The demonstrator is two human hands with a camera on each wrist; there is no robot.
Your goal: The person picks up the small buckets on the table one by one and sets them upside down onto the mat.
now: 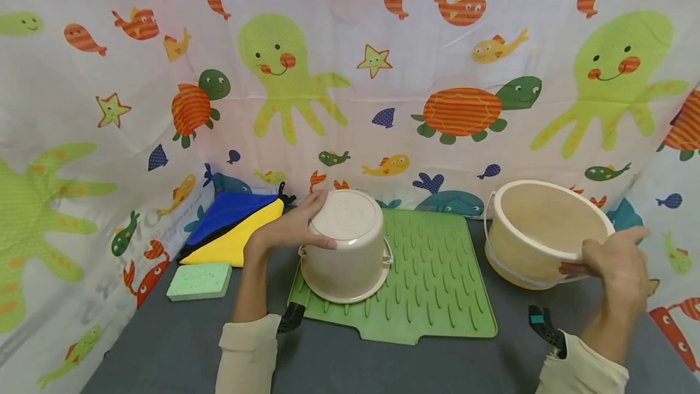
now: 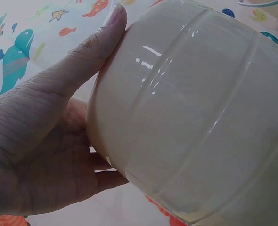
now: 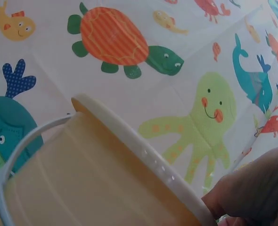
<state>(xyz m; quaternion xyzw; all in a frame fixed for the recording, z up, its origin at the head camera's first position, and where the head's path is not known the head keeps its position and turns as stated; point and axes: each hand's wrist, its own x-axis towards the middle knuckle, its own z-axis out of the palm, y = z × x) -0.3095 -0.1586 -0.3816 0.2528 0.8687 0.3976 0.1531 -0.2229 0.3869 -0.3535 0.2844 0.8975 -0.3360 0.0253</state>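
A cream bucket stands upside down on the left part of a green ribbed drying mat, its handle down near the rim. My left hand grips it near its raised base, thumb on the near side and fingers around the far side. In the left wrist view the thumb and fingers lie against the bucket's glossy wall. To the right of the mat, a wider cream bucket is mouth up and slightly tilted. My right hand holds its rim at the near right; the fingertips inside are partly hidden.
Left of the mat lies a folded blue and yellow cloth with a black edge, and in front of it a pale green sponge. A sea-animal printed curtain rises behind and at both sides of the grey table.
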